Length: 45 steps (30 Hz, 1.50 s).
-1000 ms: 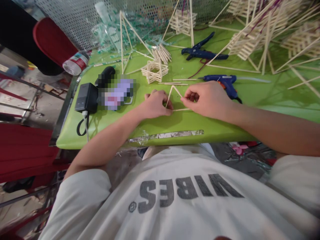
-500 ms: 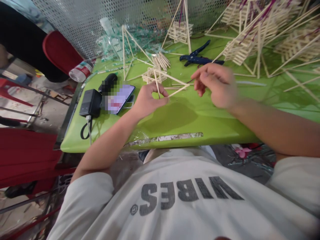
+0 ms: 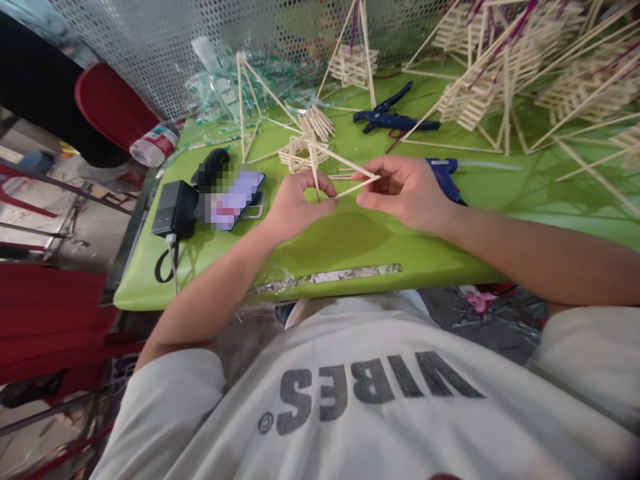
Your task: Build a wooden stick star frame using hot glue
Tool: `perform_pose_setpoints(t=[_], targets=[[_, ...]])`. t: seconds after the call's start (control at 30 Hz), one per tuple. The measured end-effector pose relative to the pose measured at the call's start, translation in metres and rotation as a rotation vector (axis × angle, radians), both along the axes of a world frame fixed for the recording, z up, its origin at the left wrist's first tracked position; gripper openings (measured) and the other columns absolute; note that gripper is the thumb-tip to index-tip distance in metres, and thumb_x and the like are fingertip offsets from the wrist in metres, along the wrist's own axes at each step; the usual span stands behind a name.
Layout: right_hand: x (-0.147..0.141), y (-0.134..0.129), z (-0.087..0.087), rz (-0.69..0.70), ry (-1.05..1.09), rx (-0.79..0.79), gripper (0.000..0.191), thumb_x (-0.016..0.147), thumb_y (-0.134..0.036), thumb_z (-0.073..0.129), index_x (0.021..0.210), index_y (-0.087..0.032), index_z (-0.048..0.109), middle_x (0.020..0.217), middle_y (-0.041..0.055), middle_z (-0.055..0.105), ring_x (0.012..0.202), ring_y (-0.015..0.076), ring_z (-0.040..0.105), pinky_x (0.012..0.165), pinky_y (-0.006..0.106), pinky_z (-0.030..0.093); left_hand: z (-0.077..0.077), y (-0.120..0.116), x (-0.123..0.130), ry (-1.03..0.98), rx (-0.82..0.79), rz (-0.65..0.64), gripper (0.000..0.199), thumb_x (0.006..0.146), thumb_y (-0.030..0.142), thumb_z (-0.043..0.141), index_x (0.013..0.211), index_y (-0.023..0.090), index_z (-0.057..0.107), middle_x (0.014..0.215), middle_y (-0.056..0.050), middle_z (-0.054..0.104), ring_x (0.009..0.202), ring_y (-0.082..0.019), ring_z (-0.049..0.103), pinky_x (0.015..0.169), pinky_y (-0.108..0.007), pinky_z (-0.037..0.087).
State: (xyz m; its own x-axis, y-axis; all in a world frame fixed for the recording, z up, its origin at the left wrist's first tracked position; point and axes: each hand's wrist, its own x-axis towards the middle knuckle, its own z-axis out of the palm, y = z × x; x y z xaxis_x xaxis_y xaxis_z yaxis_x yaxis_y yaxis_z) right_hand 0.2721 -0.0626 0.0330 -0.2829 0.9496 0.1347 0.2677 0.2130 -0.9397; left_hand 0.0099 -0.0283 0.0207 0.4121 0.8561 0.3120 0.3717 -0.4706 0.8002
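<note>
The left hand [image 3: 295, 207] pinches one corner of a small triangle made of thin pale wooden sticks [image 3: 336, 175], with the thumb and fingers pressed together on it. The right hand [image 3: 407, 192] pinches the far pointed corner of the same triangle between thumb and first finger. The triangle is held up in the air, above the middle of the bright green table [image 3: 350, 243], near its front edge. A strip of silver tape [image 3: 333, 275] is stuck along that front edge. Just behind the right hand lies a blue glue gun [image 3: 444, 175], partly hidden by the hand. Further back lies a pair of dark blue pliers [image 3: 387, 117]. Behind the left hand sits a little stack of short pale sticks built like a tiny log house [image 3: 299, 152], and beside it a loose bunch of short sticks [image 3: 316, 122]. Toward the left edge of the table lie a black power box with a cord [image 3: 174, 208], a phone with a blurred screen [image 3: 234, 198] and a black computer mouse [image 3: 213, 165]. A plastic water bottle with a red label [image 3: 154, 143] lies at the back left corner. Tall stick frames with stick houses inside [image 3: 500, 80] fill the back right corner. A wall of grey metal mesh [image 3: 150, 40] stands behind the table.
</note>
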Motion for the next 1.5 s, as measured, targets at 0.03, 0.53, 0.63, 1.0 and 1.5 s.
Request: perform_pose_setpoints(t=[0.03,0.53,0.63,1.0,1.5], targets=[[0.0007,0.0007,0.0000,0.011,-0.006,0.001,0.044,0.084,-0.047,0.096,0.120,-0.027,0.082,0.097,0.0039,0.077,0.082,0.0214,0.065,0.077,0.038,0.059,0.0004,-0.0002,-0.0002,0.004,0.005,-0.010,0.008,0.084,0.030,0.082,0.086,0.023,0.078,0.102,-0.005,0.084,0.103,-0.025,0.078,0.109,-0.047,0.060],[-0.0045,0.0092,0.0031,0.145,0.282,-0.368,0.054,0.110,-0.073,0.064,0.090,-0.023,0.070,0.068,-0.0038,0.037,0.057,0.0137,0.023,0.058,0.034,0.027,-0.0012,-0.0034,0.0015,0.058,-0.022,-0.077,0.007,0.083,0.024,0.085,0.088,0.024,0.079,0.101,-0.005,0.083,0.101,-0.026,0.078,0.106,-0.047,0.062],[-0.0045,0.0087,0.0029,0.163,0.342,-0.399,0.048,0.110,-0.065,0.070,0.090,-0.022,0.071,0.068,-0.0057,0.030,0.058,0.0126,0.019,0.056,0.033,0.026,-0.0012,-0.0029,0.0006,0.054,-0.013,-0.083,0.008,0.084,0.025,0.085,0.089,0.025,0.079,0.101,-0.004,0.083,0.103,-0.025,0.077,0.107,-0.045,0.061],[-0.0029,0.0080,-0.0005,0.139,0.348,-0.391,0.035,0.101,-0.054,0.082,0.088,-0.023,0.073,0.070,-0.0037,0.035,0.061,0.0143,0.024,0.061,0.035,0.027,-0.0043,-0.0009,-0.0009,0.033,0.004,-0.095,0.012,0.086,0.032,0.088,0.089,0.025,0.079,0.103,-0.005,0.084,0.104,-0.025,0.077,0.112,-0.046,0.062],[-0.0004,0.0093,0.0019,0.173,0.461,-0.420,0.027,0.102,-0.030,0.079,0.079,-0.017,0.075,0.068,-0.0011,0.047,0.061,0.0117,0.028,0.057,0.028,0.026,-0.0051,0.0003,-0.0029,0.004,0.002,-0.125,0.012,0.088,0.028,0.091,0.090,0.026,0.080,0.106,-0.005,0.084,0.106,-0.025,0.079,0.115,-0.048,0.063]])
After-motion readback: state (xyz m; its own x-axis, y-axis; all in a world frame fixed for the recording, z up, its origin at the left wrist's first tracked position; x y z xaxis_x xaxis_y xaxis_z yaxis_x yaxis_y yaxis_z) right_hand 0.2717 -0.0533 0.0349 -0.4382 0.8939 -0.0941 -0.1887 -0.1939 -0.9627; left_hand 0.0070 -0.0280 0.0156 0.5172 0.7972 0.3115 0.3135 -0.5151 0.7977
